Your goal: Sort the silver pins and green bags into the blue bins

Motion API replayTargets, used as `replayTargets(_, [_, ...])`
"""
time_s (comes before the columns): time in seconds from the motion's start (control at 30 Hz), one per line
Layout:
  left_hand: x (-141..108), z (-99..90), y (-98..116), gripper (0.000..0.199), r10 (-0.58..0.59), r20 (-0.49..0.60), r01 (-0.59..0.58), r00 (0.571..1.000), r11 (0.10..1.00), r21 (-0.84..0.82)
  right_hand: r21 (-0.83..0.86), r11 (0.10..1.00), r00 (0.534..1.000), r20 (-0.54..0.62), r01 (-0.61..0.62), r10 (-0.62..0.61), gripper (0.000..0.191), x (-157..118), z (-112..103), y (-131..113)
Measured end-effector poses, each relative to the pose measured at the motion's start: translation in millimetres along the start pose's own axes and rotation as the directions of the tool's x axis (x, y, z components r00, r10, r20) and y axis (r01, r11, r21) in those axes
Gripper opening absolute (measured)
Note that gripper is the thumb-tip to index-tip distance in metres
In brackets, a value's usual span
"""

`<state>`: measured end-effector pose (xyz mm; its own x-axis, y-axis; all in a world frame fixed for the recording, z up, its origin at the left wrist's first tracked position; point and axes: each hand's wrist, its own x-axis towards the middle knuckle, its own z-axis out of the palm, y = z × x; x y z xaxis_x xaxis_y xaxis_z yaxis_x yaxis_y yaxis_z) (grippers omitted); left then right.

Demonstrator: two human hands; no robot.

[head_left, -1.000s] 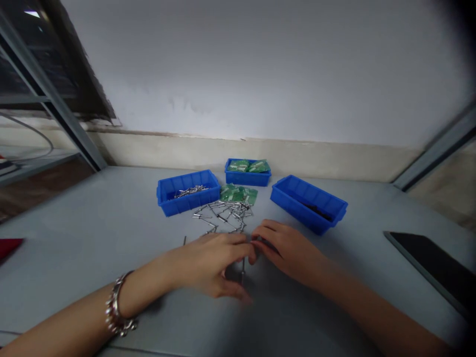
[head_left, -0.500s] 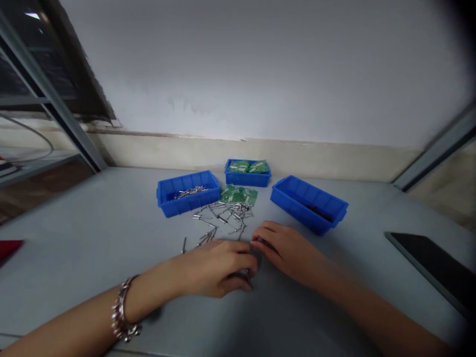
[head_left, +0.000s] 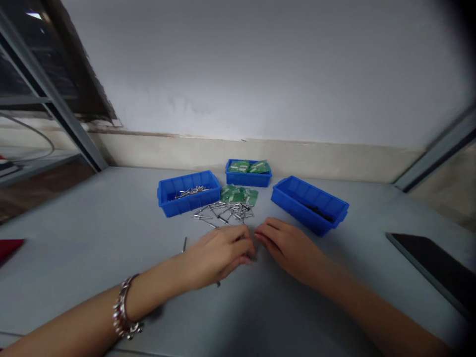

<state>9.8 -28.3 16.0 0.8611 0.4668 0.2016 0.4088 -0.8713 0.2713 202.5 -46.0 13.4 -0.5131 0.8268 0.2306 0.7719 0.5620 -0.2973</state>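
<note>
Several silver blind rivets (head_left: 236, 210) lie in a loose pile in the middle of the table. Just in front of the pile is my left hand (head_left: 223, 253), its fingers curled and closed. The tip of a rivet (head_left: 218, 284) shows under its palm; whether it is held or lying on the table, I cannot tell. Another rivet (head_left: 184, 244) lies left of that hand. My right hand (head_left: 286, 248) rests close by, fingertips pinched together and nearly meeting the left ones. Whatever either hand's fingertips hold is hidden.
A blue bin with more rivets (head_left: 189, 203) stands left behind the pile. Green packets (head_left: 240, 195) lie in front of a blue bin (head_left: 248, 179) holding similar packets. To the right are a blue bin (head_left: 305, 213) with dark pieces and a dark flat tablet-like object (head_left: 431, 263).
My left hand has moved up and away from me, over rivets that showed in front of the pile. A rivet tip now shows below its palm. My right hand has shifted slightly, its fingers closing together.
</note>
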Motion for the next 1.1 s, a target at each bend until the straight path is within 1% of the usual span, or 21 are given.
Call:
replayTargets(0.13, [4, -1.2, -4, 0.018, 0.002, -0.151, 0.024, 0.989, 0.985, 0.171, 0.034, 0.999, 0.999, -0.034, -0.028, 0.029, 0.023, 0, -3, -3])
replayTargets(0.2, [5, 0.2, -7, 0.020, 0.017, -0.195, 0.024, 0.981, 0.978, 0.206, 0.056, 0.998, 0.999, -0.041, -0.017, 0.019, 0.023, 1, -4, -5])
replayTargets(0.3, [4, 3.5, -10, 0.020, 0.049, -0.234, 0.003, 0.971, 0.977, 0.215, 0.092, 0.996, 1.000, -0.020, 0.003, -0.001, 0.023, 0, -4, -5])
replayTargets(0.43, [2, 6.2, -10, 0.017, 0.072, -0.253, -0.030, 0.965, 0.986, 0.166, 0.147, 0.989, 1.000, -0.017, 0.018, -0.016, 0.021, -1, -2, -3])
replayTargets(0.53, [1, 5.9, -7, 0.022, 0.052, -0.265, -0.011, 0.963, 0.988, 0.155, 0.173, 0.984, 1.000, 0.005, 0.029, -0.031, 0.021, -1, 0, -3])
replayTargets(0.63, [1, 4.0, -4, 0.025, 0.061, -0.276, -0.018, 0.959, 0.987, 0.159, 0.212, 0.977, 0.999, 0.025, 0.034, -0.040, 0.018, -2, 3, -4])
replayTargets(0.77, [2, 1.4, -2, 0.027, 0.088, -0.256, -0.053, 0.963, 0.989, 0.140, 0.279, 0.960, 0.999, 0.020, 0.024, -0.031, 0.019, -3, 9, -3])
replayTargets(0.87, [2, 1.7, -2, 0.027, 0.099, -0.241, -0.068, 0.965, 0.989, 0.134, 0.294, 0.956, 1.000, 0.006, 0.021, -0.024, 0.018, -3, 11, -3])
replayTargets(0.93, [2, 3.0, -3, 0.025, 0.081, -0.237, -0.044, 0.968, 0.986, 0.159, 0.294, 0.955, 1.000, -0.006, 0.021, -0.020, 0.017, -2, 10, -3])
replayTargets(1.1, [2, 5.6, -8, 0.024, -0.063, -0.262, 0.123, 0.963, 0.968, 0.219, 0.225, 0.974, 0.998, -0.061, 0.000, 0.013, 0.017, -1, 2, -4])
